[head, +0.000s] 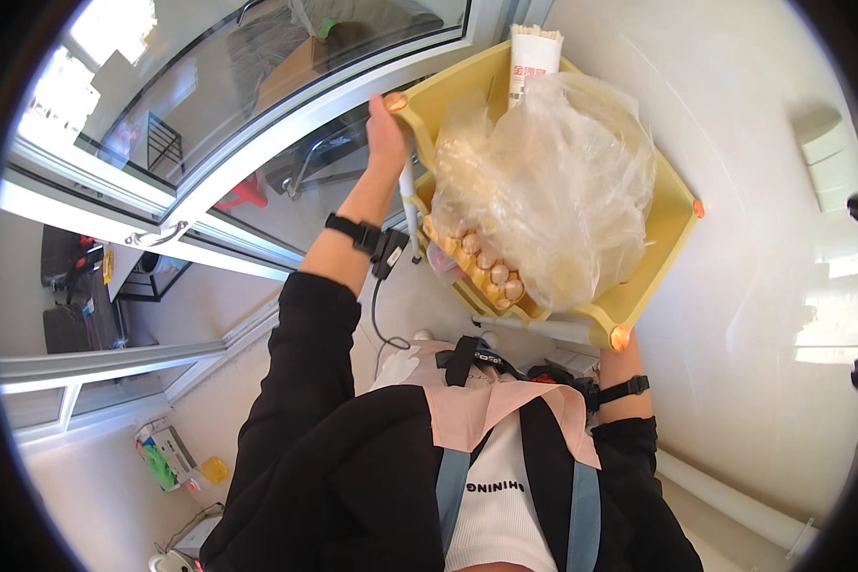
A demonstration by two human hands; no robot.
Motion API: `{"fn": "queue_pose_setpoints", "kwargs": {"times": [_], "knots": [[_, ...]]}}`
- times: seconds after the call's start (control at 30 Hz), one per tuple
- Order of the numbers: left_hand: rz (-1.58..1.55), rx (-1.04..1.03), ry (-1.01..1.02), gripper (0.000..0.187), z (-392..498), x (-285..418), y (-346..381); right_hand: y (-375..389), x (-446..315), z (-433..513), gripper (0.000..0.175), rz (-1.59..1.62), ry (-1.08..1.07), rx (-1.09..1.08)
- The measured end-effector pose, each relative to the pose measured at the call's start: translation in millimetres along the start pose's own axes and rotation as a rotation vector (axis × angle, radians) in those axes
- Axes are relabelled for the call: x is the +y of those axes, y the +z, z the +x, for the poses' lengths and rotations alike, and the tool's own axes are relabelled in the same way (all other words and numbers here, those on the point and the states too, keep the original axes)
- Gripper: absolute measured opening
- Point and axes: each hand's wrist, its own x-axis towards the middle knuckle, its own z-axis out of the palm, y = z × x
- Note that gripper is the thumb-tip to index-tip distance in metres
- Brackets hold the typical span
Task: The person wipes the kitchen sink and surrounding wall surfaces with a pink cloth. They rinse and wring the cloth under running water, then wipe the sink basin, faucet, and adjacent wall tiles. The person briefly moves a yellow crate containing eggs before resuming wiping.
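Observation:
A yellow plastic tiered storage rack [668, 247] with white posts stands before me, tilted in the picture. My left hand [387, 136] grips its upper left corner beside an orange cap. At its near right corner my right hand [618, 350] is mostly hidden under the rim; only the wrist and a bit of the hand show. Clear plastic bags [550, 186] are heaped in the top tray. A paper pack of chopsticks [535, 61] stands upright at the tray's far side. In a lower tier several eggs [499, 274] sit in a carton, partly covered by the bags.
A white-framed glass door with a metal handle [157, 234] lies to the left. A white wall [743, 286] runs close along the right, with a white pipe [736, 493] low down. A box [164, 454] and a bottle of yellow liquid [214, 470] are at lower left.

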Motion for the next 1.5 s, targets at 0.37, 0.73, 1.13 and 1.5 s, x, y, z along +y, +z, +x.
{"fn": "queue_pose_setpoints", "kwargs": {"times": [0.37, 0.73, 1.13, 1.5], "knots": [[-0.351, 0.395, -0.016, 0.048, -95.0, 31.9, -123.4, -74.6, -14.5, -28.5, 0.046, -0.121, 0.105, -0.032], [-0.428, 0.719, 0.177, 0.039, -232.4, 64.2, -212.1, -24.3, -12.0, -19.1, 0.046, -0.284, 0.22, -0.31], [-0.259, 0.968, 0.343, 0.051, -314.1, 98.3, -359.1, 175.7, 116.4, -69.9, 0.046, -0.564, 0.472, -0.963], [-0.155, 1.382, 0.386, 0.067, -343.7, 166.9, -451.5, 293.2, 272.8, -190.8, 0.046, -0.863, 0.575, -1.503]]}}
